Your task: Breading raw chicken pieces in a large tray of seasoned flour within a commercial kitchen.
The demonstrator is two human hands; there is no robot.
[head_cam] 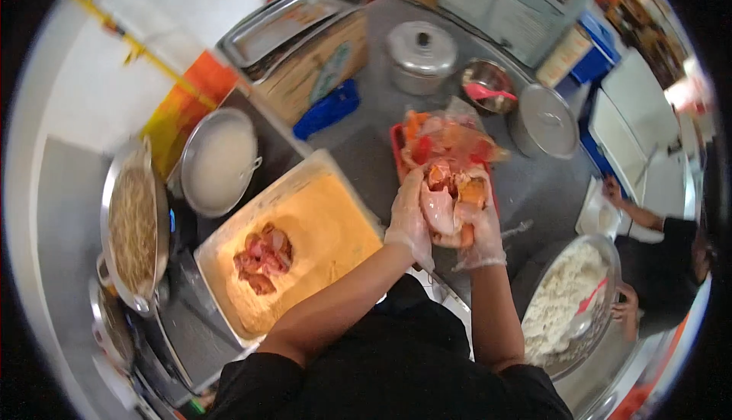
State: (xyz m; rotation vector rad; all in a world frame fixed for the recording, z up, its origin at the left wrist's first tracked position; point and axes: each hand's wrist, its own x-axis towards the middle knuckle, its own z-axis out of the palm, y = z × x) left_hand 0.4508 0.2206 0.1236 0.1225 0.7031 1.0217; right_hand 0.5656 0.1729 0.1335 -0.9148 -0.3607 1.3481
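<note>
My left hand (413, 220) and my right hand (483, 228), both in clear plastic gloves, hold a cluster of raw meat pieces (439, 205) between them, seemingly chicken. Just beyond them a red tray (398, 140) carries clear plastic bags (452, 134) with reddish and orange contents. To the left stands a rectangular tub (320, 163) of orange-tan powder (320, 220), probably seasoned flour. A pile of dark red raw meat pieces (264, 257) lies on that powder.
At left are a pan of bubbling oil (134, 220) and a pot of pale liquid (220, 163). Lidded pots (423, 54) and a steel bowl (489, 85) stand beyond the tray. At right, a co-worker's arm (643, 214) is near a large bowl of rice (566, 305).
</note>
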